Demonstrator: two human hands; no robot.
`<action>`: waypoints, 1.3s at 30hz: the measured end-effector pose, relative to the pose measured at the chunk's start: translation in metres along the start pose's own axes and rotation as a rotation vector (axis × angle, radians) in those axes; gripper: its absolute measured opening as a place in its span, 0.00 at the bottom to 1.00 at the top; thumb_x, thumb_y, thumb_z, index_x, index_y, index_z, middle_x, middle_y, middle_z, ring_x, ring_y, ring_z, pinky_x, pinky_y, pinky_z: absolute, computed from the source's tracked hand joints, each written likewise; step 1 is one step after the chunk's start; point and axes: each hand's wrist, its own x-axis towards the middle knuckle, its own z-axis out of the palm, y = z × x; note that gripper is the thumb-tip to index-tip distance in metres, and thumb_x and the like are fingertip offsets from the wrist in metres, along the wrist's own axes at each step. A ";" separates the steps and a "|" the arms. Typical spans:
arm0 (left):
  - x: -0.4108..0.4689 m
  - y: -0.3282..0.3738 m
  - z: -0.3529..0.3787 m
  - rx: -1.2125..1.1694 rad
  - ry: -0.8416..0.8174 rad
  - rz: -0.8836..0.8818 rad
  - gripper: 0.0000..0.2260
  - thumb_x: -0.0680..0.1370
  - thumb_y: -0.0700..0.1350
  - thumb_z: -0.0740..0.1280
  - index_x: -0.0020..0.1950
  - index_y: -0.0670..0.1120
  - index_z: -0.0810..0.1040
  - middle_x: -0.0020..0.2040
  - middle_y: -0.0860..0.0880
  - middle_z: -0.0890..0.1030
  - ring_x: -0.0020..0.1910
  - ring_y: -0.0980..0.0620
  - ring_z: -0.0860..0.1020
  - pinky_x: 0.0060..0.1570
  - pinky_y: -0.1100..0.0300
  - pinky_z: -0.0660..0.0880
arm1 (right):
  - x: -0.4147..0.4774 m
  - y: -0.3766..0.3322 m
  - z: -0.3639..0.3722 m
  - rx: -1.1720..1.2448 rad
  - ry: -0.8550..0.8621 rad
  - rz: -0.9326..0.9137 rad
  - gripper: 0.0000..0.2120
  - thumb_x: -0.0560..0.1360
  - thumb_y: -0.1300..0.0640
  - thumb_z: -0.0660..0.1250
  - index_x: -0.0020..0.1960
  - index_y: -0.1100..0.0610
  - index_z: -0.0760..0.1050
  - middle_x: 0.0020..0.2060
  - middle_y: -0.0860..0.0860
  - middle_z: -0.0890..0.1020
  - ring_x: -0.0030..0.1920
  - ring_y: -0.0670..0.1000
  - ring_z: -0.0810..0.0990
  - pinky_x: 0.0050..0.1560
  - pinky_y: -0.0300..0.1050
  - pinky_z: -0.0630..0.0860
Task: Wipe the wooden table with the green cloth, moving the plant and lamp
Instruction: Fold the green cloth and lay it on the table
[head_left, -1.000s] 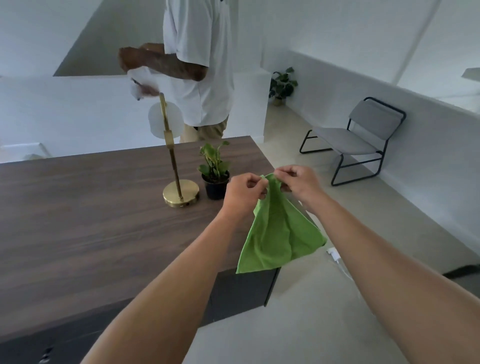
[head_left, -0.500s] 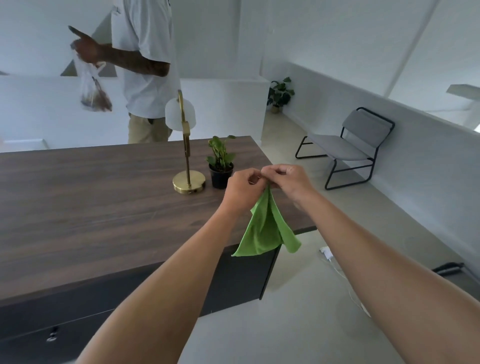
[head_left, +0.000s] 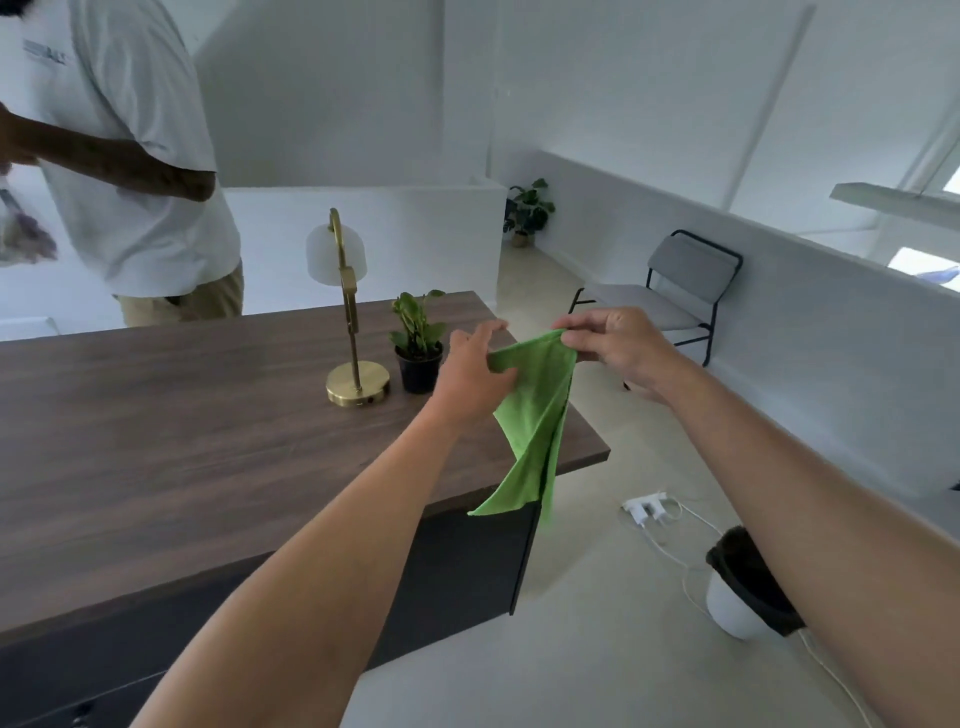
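The green cloth (head_left: 530, 415) hangs in the air over the right end of the dark wooden table (head_left: 182, 441). My left hand (head_left: 470, 371) holds its upper left edge with the thumb, and my right hand (head_left: 613, 345) pinches its upper right corner. The cloth's lower part droops past the table's corner. A brass lamp (head_left: 353, 332) with a white shade stands on the table just left of my left hand. Beside it sits a small potted plant (head_left: 418, 343) in a black pot.
A person in a white shirt (head_left: 130, 156) stands behind the table at the far left, holding a bag. A grey chair (head_left: 670, 291) is against the right wall. On the floor lie a power strip with cables (head_left: 649, 509) and a white bin (head_left: 737, 587).
My hands have moved apart, stretching the cloth's top edge between them. The person behind the table has shifted further left.
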 end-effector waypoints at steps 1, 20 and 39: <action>0.004 -0.001 -0.001 0.094 -0.019 0.018 0.24 0.74 0.45 0.70 0.70 0.54 0.69 0.56 0.47 0.67 0.49 0.50 0.75 0.51 0.56 0.75 | 0.002 -0.004 -0.008 0.005 -0.005 -0.005 0.10 0.76 0.70 0.67 0.48 0.56 0.81 0.40 0.50 0.85 0.39 0.44 0.84 0.44 0.35 0.79; 0.178 0.025 -0.010 -0.117 0.259 0.067 0.04 0.74 0.39 0.73 0.47 0.42 0.83 0.37 0.50 0.83 0.31 0.62 0.78 0.34 0.73 0.72 | 0.176 0.019 -0.088 -0.351 0.211 -0.106 0.10 0.79 0.65 0.65 0.58 0.62 0.80 0.49 0.56 0.82 0.47 0.52 0.80 0.54 0.45 0.78; 0.056 -0.096 0.068 0.059 -0.812 -0.317 0.06 0.72 0.46 0.75 0.46 0.47 0.83 0.44 0.51 0.85 0.44 0.57 0.81 0.47 0.61 0.74 | 0.052 0.180 -0.061 -0.558 -0.591 0.341 0.05 0.78 0.62 0.67 0.50 0.55 0.80 0.40 0.47 0.81 0.39 0.42 0.77 0.43 0.32 0.74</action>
